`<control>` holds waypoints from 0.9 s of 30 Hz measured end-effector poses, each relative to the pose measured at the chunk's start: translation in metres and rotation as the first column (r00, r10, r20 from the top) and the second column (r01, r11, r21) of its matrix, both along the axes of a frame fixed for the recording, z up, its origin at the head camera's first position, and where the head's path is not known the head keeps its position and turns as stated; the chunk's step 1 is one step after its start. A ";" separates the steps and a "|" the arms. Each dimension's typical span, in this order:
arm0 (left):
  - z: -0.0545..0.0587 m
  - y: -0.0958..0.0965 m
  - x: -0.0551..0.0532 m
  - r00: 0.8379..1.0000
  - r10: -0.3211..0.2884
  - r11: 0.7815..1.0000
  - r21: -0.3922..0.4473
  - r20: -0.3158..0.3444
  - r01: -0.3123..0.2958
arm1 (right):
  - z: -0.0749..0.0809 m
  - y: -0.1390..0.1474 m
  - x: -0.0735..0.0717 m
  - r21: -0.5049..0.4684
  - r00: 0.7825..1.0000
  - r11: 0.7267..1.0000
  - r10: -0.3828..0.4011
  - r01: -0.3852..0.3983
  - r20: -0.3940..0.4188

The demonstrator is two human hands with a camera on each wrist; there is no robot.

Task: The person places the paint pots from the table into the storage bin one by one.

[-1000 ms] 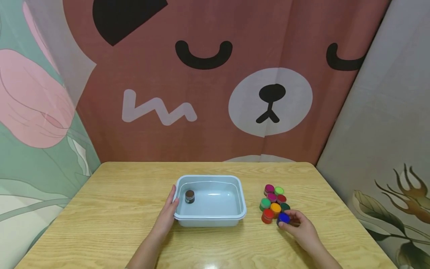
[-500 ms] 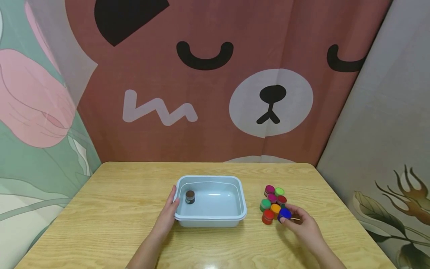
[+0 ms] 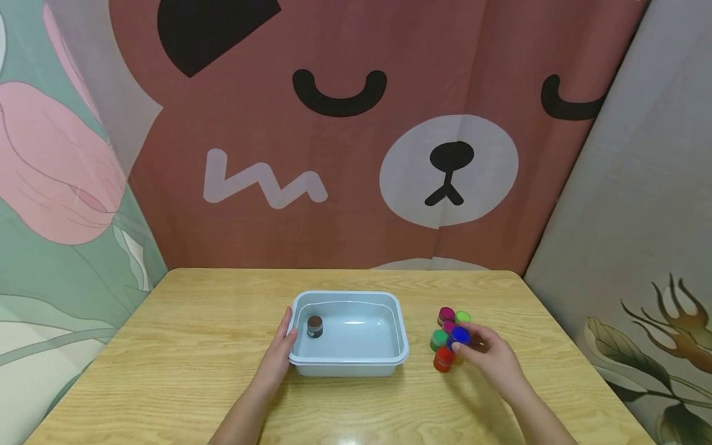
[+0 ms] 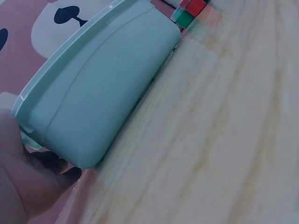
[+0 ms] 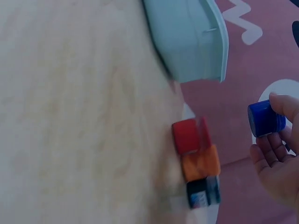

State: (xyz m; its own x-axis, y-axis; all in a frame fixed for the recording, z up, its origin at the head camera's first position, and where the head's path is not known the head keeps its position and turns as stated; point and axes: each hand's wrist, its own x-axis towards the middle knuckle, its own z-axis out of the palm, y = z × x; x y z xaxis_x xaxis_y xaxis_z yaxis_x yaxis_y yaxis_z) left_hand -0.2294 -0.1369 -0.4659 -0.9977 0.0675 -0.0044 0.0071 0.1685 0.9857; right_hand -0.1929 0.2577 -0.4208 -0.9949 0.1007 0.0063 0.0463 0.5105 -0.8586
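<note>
My left hand [image 3: 274, 358] holds the left edge of a light blue plastic basin [image 3: 349, 360], thumb over the rim and fingers along the outer wall. Inside the basin, towards its left, stands a small jar with a brown lid [image 3: 314, 326]. Between thumb and fingers, my right hand [image 3: 497, 360] pinches a small blue paint jar [image 5: 265, 119]. The right wrist view shows that jar raised off the table, above a red jar [image 5: 185, 136], an orange jar [image 5: 202, 164] and a dark jar [image 5: 203, 192]. In the head view it overlaps the group of jars.
Right of the basin, several jars stand close together, among them a green one [image 3: 439, 340], a magenta one [image 3: 446, 316] and a light green one [image 3: 462, 316], partly behind my right hand. The wooden table [image 3: 211, 334] meets a bear-print curtain [image 3: 267, 238] at the back.
My right hand has lifted the blue jar from the near right of the group and carried it up and slightly left over the other jars. The left hand and basin stay put.
</note>
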 end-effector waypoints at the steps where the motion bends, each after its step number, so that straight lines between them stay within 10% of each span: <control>1: 0.000 0.000 0.000 1.000 0.000 1.000 0.000 0.001 0.000 | 0.003 -0.002 -0.001 -0.012 1.000 1.000 0.008 -0.008 -0.004; 27: -0.001 0.001 -0.002 1.000 0.005 1.000 0.005 0.007 -0.005 | 0.027 -0.070 -0.053 -0.107 0.987 0.983 0.143 -0.150 -0.071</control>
State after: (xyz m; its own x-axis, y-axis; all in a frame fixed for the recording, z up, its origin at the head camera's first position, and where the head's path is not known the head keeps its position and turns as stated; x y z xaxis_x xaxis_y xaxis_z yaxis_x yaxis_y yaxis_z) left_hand -0.2312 -0.1363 -0.4665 -0.9980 0.0628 -0.0113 -0.0009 0.1631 0.9866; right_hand -0.2455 0.1873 -0.3941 -0.9969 -0.0428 0.0665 -0.0782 0.4086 -0.9094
